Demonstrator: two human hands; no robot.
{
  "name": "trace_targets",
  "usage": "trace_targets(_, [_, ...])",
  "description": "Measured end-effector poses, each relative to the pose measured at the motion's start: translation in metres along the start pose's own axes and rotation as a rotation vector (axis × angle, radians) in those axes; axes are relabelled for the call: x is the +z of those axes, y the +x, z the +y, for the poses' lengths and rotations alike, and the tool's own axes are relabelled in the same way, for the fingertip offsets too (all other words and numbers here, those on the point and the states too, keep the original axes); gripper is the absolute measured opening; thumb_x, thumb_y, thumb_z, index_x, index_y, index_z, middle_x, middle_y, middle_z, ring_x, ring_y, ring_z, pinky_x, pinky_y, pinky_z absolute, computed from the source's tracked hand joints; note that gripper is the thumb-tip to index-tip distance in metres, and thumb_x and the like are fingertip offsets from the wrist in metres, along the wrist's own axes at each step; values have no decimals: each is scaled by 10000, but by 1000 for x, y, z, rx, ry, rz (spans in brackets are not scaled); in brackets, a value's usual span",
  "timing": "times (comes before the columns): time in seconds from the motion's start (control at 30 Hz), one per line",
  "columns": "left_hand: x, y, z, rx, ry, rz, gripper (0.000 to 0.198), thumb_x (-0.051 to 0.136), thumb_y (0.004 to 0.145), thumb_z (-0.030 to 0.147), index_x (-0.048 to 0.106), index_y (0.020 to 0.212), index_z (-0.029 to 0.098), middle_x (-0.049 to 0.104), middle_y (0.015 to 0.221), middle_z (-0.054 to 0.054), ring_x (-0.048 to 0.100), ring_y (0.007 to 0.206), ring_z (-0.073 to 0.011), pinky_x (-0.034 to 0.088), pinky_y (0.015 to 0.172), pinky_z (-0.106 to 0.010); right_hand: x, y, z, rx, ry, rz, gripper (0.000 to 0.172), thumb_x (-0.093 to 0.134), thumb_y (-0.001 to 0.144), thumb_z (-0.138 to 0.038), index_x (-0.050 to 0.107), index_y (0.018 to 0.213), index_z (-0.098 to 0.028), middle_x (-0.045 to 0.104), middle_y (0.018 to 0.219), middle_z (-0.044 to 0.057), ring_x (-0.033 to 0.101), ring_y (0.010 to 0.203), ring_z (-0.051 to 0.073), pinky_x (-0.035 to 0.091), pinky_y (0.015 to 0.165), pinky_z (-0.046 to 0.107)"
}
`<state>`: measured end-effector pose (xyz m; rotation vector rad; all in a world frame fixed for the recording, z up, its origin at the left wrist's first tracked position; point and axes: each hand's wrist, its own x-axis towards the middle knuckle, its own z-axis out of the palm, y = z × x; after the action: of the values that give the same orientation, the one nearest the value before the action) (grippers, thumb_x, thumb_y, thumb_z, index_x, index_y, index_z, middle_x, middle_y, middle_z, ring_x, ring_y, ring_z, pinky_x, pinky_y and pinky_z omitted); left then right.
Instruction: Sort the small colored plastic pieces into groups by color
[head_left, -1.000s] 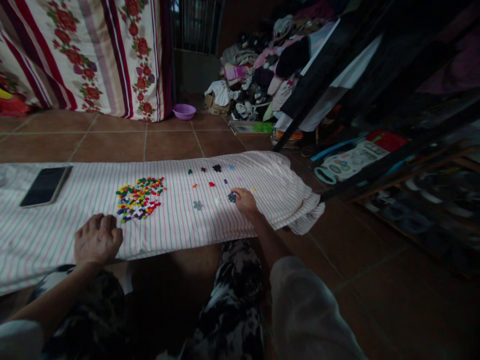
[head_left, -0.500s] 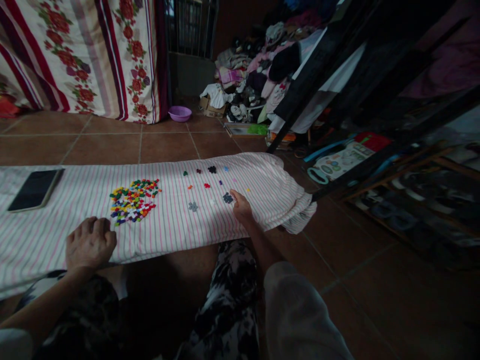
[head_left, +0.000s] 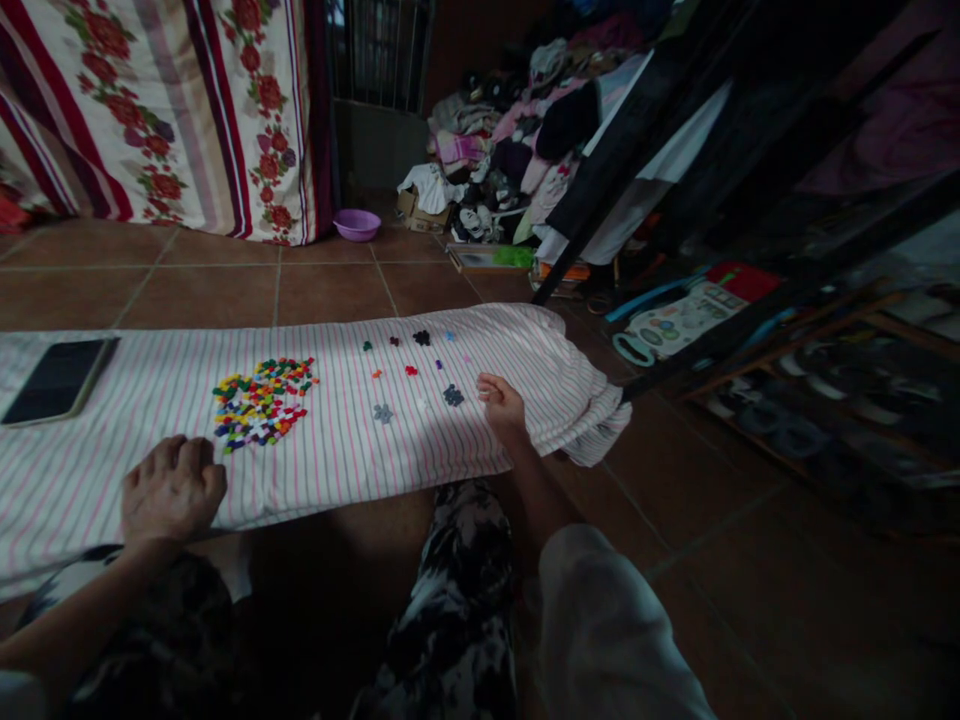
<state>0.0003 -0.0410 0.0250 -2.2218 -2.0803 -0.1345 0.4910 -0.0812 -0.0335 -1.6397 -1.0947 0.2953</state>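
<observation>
My left hand (head_left: 174,490) rests on the near edge of the striped cloth (head_left: 337,450), its fingers curled under and nothing showing in them. Just beyond it lies a heap of small multicoloured plastic pieces (head_left: 262,405). My right hand (head_left: 504,408) is over the cloth's right part, fingers bent together; whatever they pinch, if anything, is too small to make out. Left of it sits a dark grey cluster of pieces (head_left: 453,396). Farther left are a light grey cluster (head_left: 383,413) and a red group (head_left: 411,370). A black cluster (head_left: 421,338) is farther back.
A phone (head_left: 60,380) lies at the cloth's left. Beyond on the tiled floor stand a purple basin (head_left: 357,225) and a pile of clothes (head_left: 510,150). A dark slanted post (head_left: 592,215) rises behind the cloth's right end. A shoe rack (head_left: 817,400) is at the right.
My right hand has moved right, away from the dark grey cluster, to where a small yellow piece lay; that piece is no longer visible. My left hand stays resting on the cloth.
</observation>
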Motion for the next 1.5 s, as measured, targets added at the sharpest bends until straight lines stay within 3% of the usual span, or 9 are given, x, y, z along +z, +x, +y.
trace_targets(0.13, [2, 0, 0, -2, 11, 24, 439, 285, 913, 331, 564, 1190, 135, 517, 1354, -181, 527, 1209, -323, 426, 1002, -466, -11, 5, 3, 68, -70, 139, 363, 429, 817, -263, 709, 1018, -149, 744, 914, 112, 698, 871, 231, 574, 853, 409])
trace_targets(0.37, [1, -1, 0, -3, -6, 30, 444, 282, 902, 338, 556, 1196, 148, 522, 1346, -178, 532, 1194, -324, 435, 984, -473, -14, 4, 8, 4, -279, 172, 323, 455, 795, -229, 730, 961, -192, 760, 997, 88, 682, 994, 230, 530, 961, 399])
trace_targets(0.6, [3, 0, 0, -7, 12, 25, 470, 242, 905, 354, 545, 1198, 146, 519, 1348, -184, 541, 1189, -326, 439, 973, -471, -15, 0, 11, -43, -406, 105, 330, 461, 786, -205, 737, 963, -170, 747, 991, 108, 668, 972, 234, 523, 956, 392])
trace_targets(0.73, [2, 1, -1, -9, 10, -4, 491, 196, 917, 365, 541, 1193, 152, 513, 1359, -176, 531, 1217, -340, 435, 985, -479, -10, 4, 7, -112, -428, -22, 319, 516, 795, -232, 742, 1016, -187, 732, 993, 97, 650, 956, 235, 515, 964, 398])
trace_targets(0.9, [3, 0, -1, -7, 22, 3, 472, 199, 915, 367, 545, 1172, 174, 533, 1333, -165, 536, 1215, -323, 439, 988, -462, -3, 11, 2, -171, -443, -127, 275, 533, 784, -181, 765, 929, -200, 716, 934, 86, 637, 962, 237, 485, 1022, 423])
trace_targets(1.07, [8, 0, -3, 9, 26, 52, 461, 235, 903, 369, 556, 1165, 168, 534, 1334, -178, 549, 1175, -329, 448, 968, -472, -7, 11, 2, -193, -405, -140, 252, 554, 805, -195, 774, 920, -238, 725, 912, 62, 651, 953, 221, 495, 1021, 404])
trace_targets(1.3, [9, 1, -4, 11, 12, 28, 477, 219, 908, 366, 558, 1175, 162, 538, 1334, -188, 542, 1195, -337, 450, 970, -484, -19, 15, 12, -150, -392, -85, 345, 462, 836, -194, 740, 1042, -182, 741, 1082, 101, 663, 1062, 223, 507, 1018, 394])
trace_targets(1.5, [7, 0, -2, -3, 8, 38, 500, 207, 916, 372, 554, 1193, 140, 533, 1337, -199, 551, 1184, -343, 446, 982, -484, -17, 12, 20, -110, -332, -12, 352, 428, 809, -192, 740, 972, -173, 744, 1051, 112, 672, 1045, 229, 516, 1006, 396])
